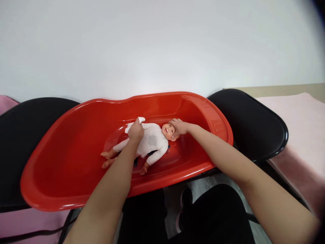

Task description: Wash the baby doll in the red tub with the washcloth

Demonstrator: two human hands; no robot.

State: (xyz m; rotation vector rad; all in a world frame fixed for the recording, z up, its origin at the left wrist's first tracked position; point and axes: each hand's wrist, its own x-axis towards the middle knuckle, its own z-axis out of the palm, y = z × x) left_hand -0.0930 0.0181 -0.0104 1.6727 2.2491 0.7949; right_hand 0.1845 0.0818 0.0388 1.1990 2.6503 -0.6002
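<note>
A baby doll (pixel 154 140) in a white bodysuit lies on its back inside a red plastic baby tub (pixel 63 152), head toward the right. My left hand (pixel 135 131) is closed on a small white cloth (pixel 138 121) and rests on the doll's chest. My right hand (pixel 180 128) cups the top and side of the doll's head, fingers curled round it.
The tub rests across two black chairs (pixel 254 122), (pixel 22 135) against a white wall. Pink fabric (pixel 299 135) covers a surface at the right, and more pink shows at the far left. My dark-clothed legs and a shoe (pixel 184 206) are below the tub.
</note>
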